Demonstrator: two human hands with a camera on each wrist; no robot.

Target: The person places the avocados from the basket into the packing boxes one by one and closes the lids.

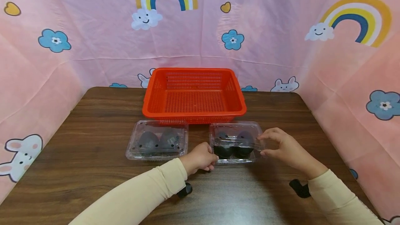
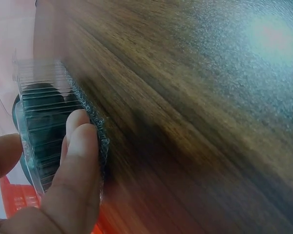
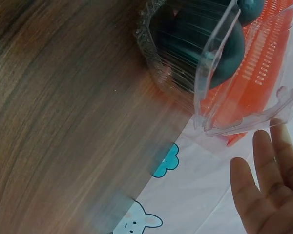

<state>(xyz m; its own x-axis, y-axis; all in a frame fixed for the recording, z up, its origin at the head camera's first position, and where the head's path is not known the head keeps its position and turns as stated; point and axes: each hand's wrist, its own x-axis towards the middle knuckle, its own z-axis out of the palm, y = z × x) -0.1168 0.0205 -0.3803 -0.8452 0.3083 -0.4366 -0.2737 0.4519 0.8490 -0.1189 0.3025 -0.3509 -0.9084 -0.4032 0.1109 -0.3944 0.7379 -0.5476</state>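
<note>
A clear plastic clamshell box [image 1: 236,160] stands at centre right, its lid [image 3: 254,127] raised part way from the base. Inside sit dark green, egg-shaped items [image 3: 224,56]. My left hand [image 1: 201,157] pinches the box's front left corner, with fingertips [image 2: 77,134] against its ribbed side and the thumb on the rim side. At the right edge of the lid is my right hand [image 1: 285,148], its fingers spread and fingertips [image 3: 278,127] right at the lid's edge. A second clear box [image 1: 132,153] with similar items sits closed to the left, apart from both hands.
An orange-red plastic basket [image 1: 195,114] stands behind the two boxes, near the back of the wooden table [image 1: 100,127]. Pink patterned cloth [image 1: 265,37] hangs along the back and both sides. Black straps [image 1: 185,190] show at both wrists.
</note>
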